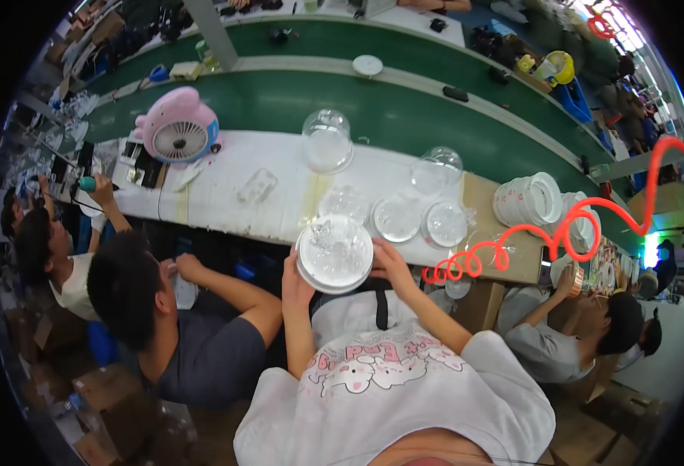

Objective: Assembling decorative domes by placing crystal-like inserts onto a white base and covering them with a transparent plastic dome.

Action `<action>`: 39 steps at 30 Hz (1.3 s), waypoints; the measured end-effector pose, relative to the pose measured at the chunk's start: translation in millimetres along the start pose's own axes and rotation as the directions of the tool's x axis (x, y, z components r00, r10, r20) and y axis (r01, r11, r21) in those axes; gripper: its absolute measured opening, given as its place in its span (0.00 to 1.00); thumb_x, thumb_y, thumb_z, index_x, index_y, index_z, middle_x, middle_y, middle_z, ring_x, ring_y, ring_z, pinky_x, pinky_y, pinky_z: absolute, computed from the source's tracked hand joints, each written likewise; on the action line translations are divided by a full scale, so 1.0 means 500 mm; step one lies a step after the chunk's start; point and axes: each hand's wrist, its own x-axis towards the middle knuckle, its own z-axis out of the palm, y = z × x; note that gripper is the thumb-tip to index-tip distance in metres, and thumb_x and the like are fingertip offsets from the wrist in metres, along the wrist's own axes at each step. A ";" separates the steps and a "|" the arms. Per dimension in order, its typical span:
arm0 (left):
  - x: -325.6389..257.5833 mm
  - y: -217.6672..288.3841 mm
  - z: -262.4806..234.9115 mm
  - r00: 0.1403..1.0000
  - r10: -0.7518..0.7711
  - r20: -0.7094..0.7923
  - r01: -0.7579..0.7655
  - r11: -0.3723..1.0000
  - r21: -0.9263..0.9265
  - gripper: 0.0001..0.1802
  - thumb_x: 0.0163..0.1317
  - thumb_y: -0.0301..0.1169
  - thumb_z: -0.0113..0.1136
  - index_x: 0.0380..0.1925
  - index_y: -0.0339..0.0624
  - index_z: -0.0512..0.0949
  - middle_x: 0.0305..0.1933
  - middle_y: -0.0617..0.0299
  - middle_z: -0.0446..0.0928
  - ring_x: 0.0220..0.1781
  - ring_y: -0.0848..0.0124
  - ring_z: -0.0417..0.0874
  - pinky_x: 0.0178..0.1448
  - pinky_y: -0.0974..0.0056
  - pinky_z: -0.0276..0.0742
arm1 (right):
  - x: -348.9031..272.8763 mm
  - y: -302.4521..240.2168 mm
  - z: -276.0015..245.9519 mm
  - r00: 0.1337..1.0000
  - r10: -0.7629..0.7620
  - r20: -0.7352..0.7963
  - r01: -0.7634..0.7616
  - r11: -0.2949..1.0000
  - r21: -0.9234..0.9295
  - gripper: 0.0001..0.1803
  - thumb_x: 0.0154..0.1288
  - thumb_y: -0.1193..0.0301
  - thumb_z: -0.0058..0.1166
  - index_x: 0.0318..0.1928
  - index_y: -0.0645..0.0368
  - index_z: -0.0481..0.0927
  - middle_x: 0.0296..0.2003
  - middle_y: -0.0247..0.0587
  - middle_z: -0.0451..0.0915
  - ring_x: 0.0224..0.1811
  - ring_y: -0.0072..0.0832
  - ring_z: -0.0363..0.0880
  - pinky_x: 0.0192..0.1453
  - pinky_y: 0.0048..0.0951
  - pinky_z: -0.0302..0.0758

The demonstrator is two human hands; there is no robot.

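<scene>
In front of my chest I hold a round white plastic housing (335, 272) with clear, shiny material inside its rim. My left hand (296, 281) closes on its left side, and my right hand (389, 268) grips it at the right. What the clear material is, I cannot make out. Just beyond, on the white-covered bench (233, 213), lie round clear-topped pieces, among them a middle disc (395, 218) and a right disc (444, 224). Farther back stand a clear dome (327, 141) and another clear dome (437, 170).
White round housings (527, 199) are stacked at the right, near a coiled red air hose (540, 230) hanging across the bench. A pink fan (179, 128) stands at the left. Beyond runs a green conveyor belt (272, 93). Co-workers sit close on the left (202, 334) and right.
</scene>
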 end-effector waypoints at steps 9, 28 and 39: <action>0.017 0.053 -0.112 0.980 0.180 -0.087 -0.167 0.976 0.140 0.23 0.64 0.40 0.39 0.55 0.39 0.60 0.57 0.58 0.64 0.59 0.66 0.64 0.61 0.60 0.61 | 0.159 0.040 0.094 0.985 -0.079 0.154 0.112 0.970 -0.218 0.22 0.65 0.62 0.42 0.56 0.58 0.61 0.46 0.46 0.72 0.45 0.29 0.73 0.44 0.28 0.73; 0.213 0.063 -0.283 0.768 0.581 -0.268 -0.344 0.728 0.593 0.21 0.64 0.36 0.44 0.52 0.34 0.63 0.51 0.54 0.69 0.51 0.68 0.71 0.55 0.65 0.66 | 0.310 0.080 0.077 0.985 -0.153 0.077 0.171 0.896 -0.411 0.24 0.65 0.59 0.40 0.60 0.50 0.62 0.50 0.39 0.71 0.49 0.24 0.70 0.50 0.26 0.68; 0.367 0.118 -0.401 0.516 0.844 -0.147 -0.194 0.282 0.940 0.24 0.62 0.39 0.47 0.52 0.31 0.64 0.52 0.49 0.69 0.50 0.64 0.70 0.55 0.65 0.64 | 0.232 -0.240 -0.279 0.454 -0.780 -0.431 -0.222 0.370 -0.902 0.26 0.58 0.55 0.49 0.50 0.61 0.65 0.36 0.51 0.76 0.35 0.40 0.76 0.38 0.36 0.71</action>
